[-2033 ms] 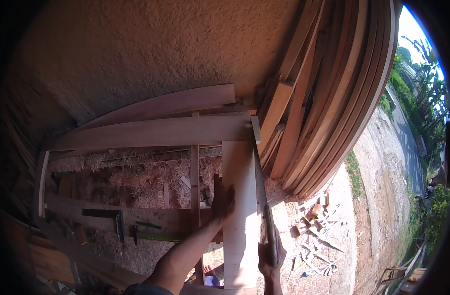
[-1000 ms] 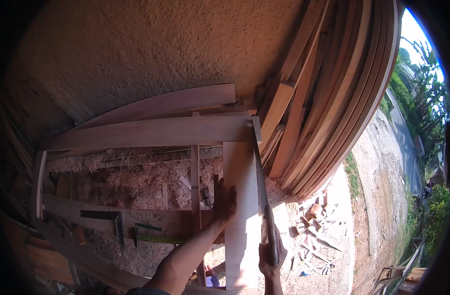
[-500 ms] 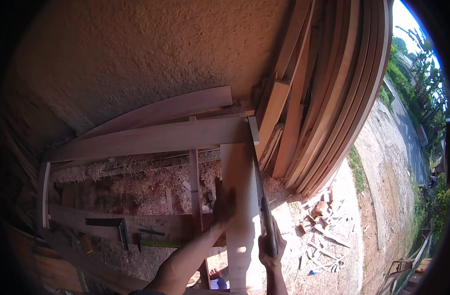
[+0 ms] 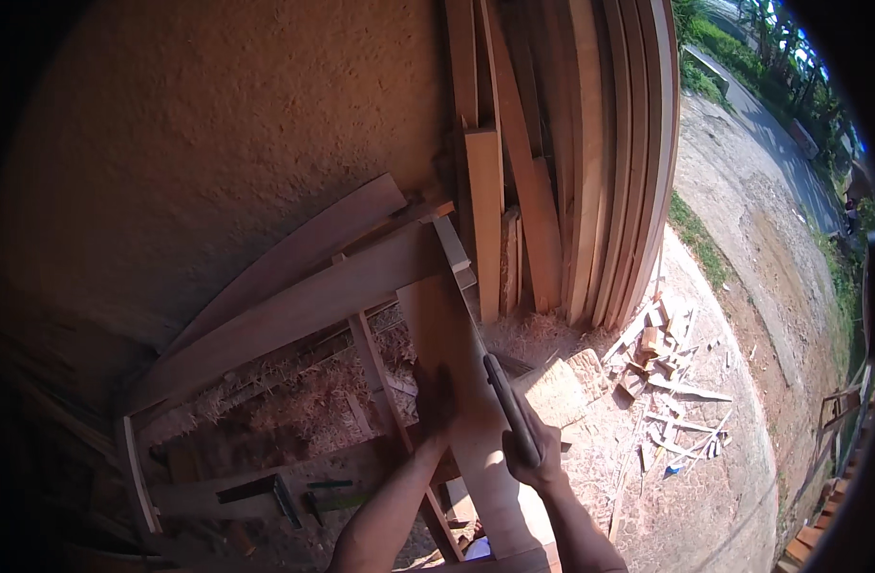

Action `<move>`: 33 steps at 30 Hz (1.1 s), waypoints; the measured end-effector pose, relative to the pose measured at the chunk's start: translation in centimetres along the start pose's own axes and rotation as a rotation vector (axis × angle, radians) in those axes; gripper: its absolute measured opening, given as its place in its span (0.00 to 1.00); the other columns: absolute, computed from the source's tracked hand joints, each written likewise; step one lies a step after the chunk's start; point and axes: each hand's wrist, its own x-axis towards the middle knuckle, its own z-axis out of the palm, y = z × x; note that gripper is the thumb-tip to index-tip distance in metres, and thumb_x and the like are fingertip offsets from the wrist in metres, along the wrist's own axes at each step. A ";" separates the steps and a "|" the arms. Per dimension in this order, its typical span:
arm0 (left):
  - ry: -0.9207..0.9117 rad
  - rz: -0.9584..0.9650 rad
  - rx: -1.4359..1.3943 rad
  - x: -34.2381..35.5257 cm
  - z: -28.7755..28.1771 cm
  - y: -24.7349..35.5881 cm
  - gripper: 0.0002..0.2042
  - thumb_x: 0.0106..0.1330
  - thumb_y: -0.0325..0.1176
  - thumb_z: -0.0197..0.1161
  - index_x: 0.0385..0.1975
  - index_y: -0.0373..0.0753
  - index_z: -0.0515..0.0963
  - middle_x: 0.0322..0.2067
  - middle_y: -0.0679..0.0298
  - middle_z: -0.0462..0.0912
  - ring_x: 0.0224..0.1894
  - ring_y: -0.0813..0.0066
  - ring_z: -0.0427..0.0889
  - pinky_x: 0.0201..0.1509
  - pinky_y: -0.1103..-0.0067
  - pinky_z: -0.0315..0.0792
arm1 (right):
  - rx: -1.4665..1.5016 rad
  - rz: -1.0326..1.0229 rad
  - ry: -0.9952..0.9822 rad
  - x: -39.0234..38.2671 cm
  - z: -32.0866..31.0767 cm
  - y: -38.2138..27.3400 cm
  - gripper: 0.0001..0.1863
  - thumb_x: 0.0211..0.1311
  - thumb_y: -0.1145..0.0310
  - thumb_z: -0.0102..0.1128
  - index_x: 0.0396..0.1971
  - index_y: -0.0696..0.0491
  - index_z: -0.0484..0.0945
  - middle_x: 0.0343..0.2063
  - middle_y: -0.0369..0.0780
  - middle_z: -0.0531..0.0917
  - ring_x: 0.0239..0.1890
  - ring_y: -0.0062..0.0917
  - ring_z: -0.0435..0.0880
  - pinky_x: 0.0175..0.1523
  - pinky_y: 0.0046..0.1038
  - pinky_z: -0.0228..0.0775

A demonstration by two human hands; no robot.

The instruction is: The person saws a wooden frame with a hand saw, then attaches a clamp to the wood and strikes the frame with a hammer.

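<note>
My right hand (image 4: 535, 456) is closed round the dark handle of what looks like a handsaw (image 4: 478, 336), seen nearly edge-on. Its thin blade runs away from me along the right edge of a wide brown board (image 4: 480, 449). On that board's left side rests my left hand (image 4: 436, 396), its fingers stretched out in shade and hard to make out. The board lies over a wooden frame, with its far end close to a long plank (image 4: 294, 296). A narrow crosspiece (image 4: 375, 368) of the frame passes just left of my left hand.
Tall boards (image 4: 590, 172) lean against the rough wall (image 4: 266, 105) at the far right. Offcuts (image 4: 652, 353) litter the sunlit ground on the right. A try square (image 4: 283, 497) lies on a lower board at the left. Wood shavings (image 4: 313, 401) cover the ground inside the frame.
The whole view has turned and shifted, so the frame and leaning boards appear rotated and further left. My right hand stays on the saw handle, and my left stays on the board.
</note>
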 end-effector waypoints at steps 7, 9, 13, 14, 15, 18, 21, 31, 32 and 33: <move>-0.015 0.038 0.097 -0.1 0.0 3.6 0.27 0.79 0.43 0.49 0.70 0.33 0.57 0.65 0.41 0.68 0.69 0.46 0.69 0.69 0.60 0.65 | 0.142 0.013 0.114 9.0 2.6 0.4 0.37 0.55 0.75 0.59 0.69 0.50 0.69 0.48 0.56 0.83 0.48 0.54 0.85 0.52 0.39 0.79; 0.018 -0.088 -0.022 -0.1 -0.5 3.0 0.29 0.79 0.44 0.50 0.71 0.33 0.56 0.64 0.41 0.69 0.67 0.46 0.70 0.68 0.61 0.65 | 0.054 -0.031 0.032 0.2 0.1 0.9 0.37 0.56 0.75 0.61 0.70 0.53 0.68 0.57 0.50 0.82 0.51 0.47 0.87 0.55 0.36 0.79; 0.082 0.223 0.058 0.6 -0.4 -1.5 0.32 0.80 0.48 0.46 0.73 0.32 0.50 0.63 0.36 0.70 0.65 0.41 0.73 0.64 0.59 0.70 | 0.046 -0.042 0.017 -4.3 -1.3 -0.9 0.36 0.58 0.77 0.56 0.71 0.56 0.67 0.57 0.48 0.84 0.54 0.42 0.87 0.57 0.33 0.78; 0.042 0.177 0.090 0.9 -0.1 -1.1 0.31 0.80 0.47 0.46 0.73 0.32 0.50 0.63 0.36 0.70 0.64 0.40 0.73 0.64 0.59 0.70 | 0.038 -0.090 0.066 -0.6 0.4 0.3 0.36 0.59 0.76 0.56 0.71 0.54 0.66 0.53 0.50 0.85 0.50 0.41 0.89 0.52 0.34 0.79; 0.005 0.130 0.123 1.4 0.1 -0.8 0.31 0.80 0.47 0.46 0.73 0.32 0.50 0.63 0.36 0.70 0.64 0.40 0.74 0.64 0.59 0.70 | 0.110 0.065 0.024 4.1 1.8 1.3 0.37 0.58 0.76 0.56 0.71 0.52 0.66 0.48 0.55 0.85 0.46 0.46 0.88 0.49 0.37 0.79; 0.005 -0.018 0.040 1.1 1.9 2.0 0.32 0.80 0.48 0.45 0.74 0.31 0.50 0.65 0.35 0.67 0.66 0.40 0.72 0.67 0.57 0.67 | -0.007 0.120 0.090 17.1 3.1 -0.6 0.36 0.55 0.74 0.55 0.69 0.48 0.69 0.44 0.58 0.82 0.47 0.57 0.80 0.48 0.41 0.79; -0.013 0.073 0.044 1.2 1.1 1.5 0.32 0.79 0.47 0.48 0.73 0.31 0.51 0.61 0.35 0.72 0.63 0.39 0.75 0.65 0.58 0.70 | 0.070 -0.077 0.177 10.9 3.1 2.0 0.38 0.55 0.75 0.56 0.71 0.49 0.67 0.46 0.56 0.84 0.47 0.56 0.83 0.49 0.41 0.79; -0.062 -0.161 0.026 0.8 1.6 3.9 0.37 0.78 0.54 0.48 0.74 0.31 0.49 0.64 0.35 0.68 0.62 0.39 0.75 0.66 0.59 0.69 | 0.121 -0.089 0.195 12.5 2.0 3.1 0.37 0.53 0.76 0.58 0.69 0.52 0.69 0.41 0.58 0.84 0.44 0.52 0.85 0.47 0.38 0.80; 0.015 0.057 -0.123 0.9 2.2 3.5 0.31 0.79 0.49 0.48 0.66 0.26 0.59 0.62 0.37 0.68 0.64 0.45 0.72 0.68 0.59 0.66 | 0.025 0.053 0.138 16.8 3.0 1.6 0.36 0.54 0.76 0.57 0.68 0.53 0.70 0.42 0.58 0.83 0.46 0.54 0.84 0.47 0.37 0.79; 0.019 -0.017 -0.008 0.9 2.0 2.9 0.31 0.79 0.49 0.48 0.67 0.26 0.58 0.62 0.37 0.67 0.64 0.45 0.72 0.68 0.59 0.66 | 0.034 0.042 0.140 16.3 3.5 1.8 0.36 0.54 0.76 0.57 0.68 0.53 0.70 0.42 0.58 0.83 0.47 0.54 0.83 0.47 0.37 0.79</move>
